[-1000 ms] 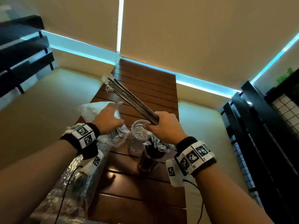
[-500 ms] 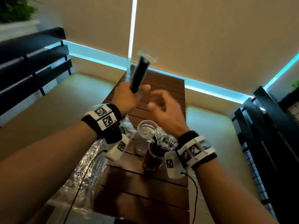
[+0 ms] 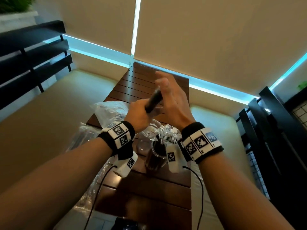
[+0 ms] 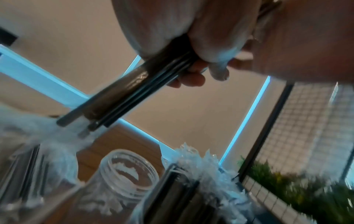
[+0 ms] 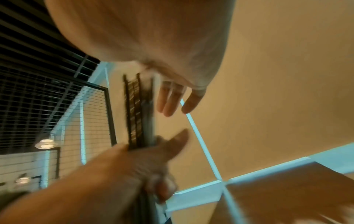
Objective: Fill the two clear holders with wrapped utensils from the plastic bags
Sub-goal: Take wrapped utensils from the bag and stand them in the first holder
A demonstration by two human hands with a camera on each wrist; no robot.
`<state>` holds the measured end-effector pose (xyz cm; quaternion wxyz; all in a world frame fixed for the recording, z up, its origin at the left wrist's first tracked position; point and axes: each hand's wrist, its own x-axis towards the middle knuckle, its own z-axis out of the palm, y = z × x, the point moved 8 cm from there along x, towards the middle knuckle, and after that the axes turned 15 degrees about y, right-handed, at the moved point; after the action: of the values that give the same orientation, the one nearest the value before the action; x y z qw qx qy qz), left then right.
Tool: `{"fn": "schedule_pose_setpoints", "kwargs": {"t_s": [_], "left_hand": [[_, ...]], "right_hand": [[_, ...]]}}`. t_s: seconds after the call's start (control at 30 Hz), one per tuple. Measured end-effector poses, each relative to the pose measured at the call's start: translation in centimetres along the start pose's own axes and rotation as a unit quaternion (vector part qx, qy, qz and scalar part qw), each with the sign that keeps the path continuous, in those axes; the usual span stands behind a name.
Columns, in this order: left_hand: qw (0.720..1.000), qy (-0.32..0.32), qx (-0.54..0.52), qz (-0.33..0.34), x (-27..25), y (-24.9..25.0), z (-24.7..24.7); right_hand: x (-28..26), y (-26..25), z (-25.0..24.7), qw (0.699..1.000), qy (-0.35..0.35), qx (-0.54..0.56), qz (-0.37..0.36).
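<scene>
My left hand [image 3: 141, 113] grips a bundle of dark wrapped utensils [image 3: 154, 100] by its lower part, above the table. The bundle [image 4: 122, 100] tilts up to the right. My right hand [image 3: 171, 97] is open, fingers [image 5: 172, 100] straight, its palm at the bundle's [image 5: 138, 115] upper end. Below the hands stand two clear holders: an empty one [image 3: 146, 138] and, nearer me, one [image 3: 157, 156] packed with wrapped utensils whose crinkled tops [image 3: 166, 135] stick out. The empty holder's mouth [image 4: 128, 171] lies under the bundle's lower ends.
Clear plastic bags [image 3: 109, 112] with more utensils [image 4: 25, 169] lie on the left side of the slatted wooden table [image 3: 149, 80]. Cream cushions [image 3: 49, 122] flank the table. Dark railings [image 3: 282, 138] stand on both sides.
The bundle passed from my right hand to my left. My left hand left the bag and now grips it; my right hand opened and lies against its upper end.
</scene>
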<state>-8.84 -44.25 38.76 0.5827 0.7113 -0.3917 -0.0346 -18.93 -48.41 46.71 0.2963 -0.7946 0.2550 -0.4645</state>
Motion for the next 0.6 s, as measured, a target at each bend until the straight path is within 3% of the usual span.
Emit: {"fn": "schedule_pose_setpoints", "kwargs": {"t_s": [0.1,0.17,0.3,0.6], "left_hand": [[0.99,0.047,-0.087,-0.098,0.1,-2.9,0.2],[0.983,0.062,-0.12,-0.127,0.0,-3.5,0.6],[0.97,0.068,-0.167,-0.161,-0.5,-3.1,2.9],[0.967,0.045,-0.173,-0.182,-2.1,-2.9,7.2]], "right_hand": [[-3.9,7.4,-2.0,0.99,0.024,-0.114,0.083],[-7.8,12.2,-2.2,0.969,-0.014,-0.187,0.161],[-13.7,16.6,-0.6,0.951,-0.056,-0.132,0.274],[-15.1,17.9,0.6,0.945,0.053,-0.112,0.304]]}}
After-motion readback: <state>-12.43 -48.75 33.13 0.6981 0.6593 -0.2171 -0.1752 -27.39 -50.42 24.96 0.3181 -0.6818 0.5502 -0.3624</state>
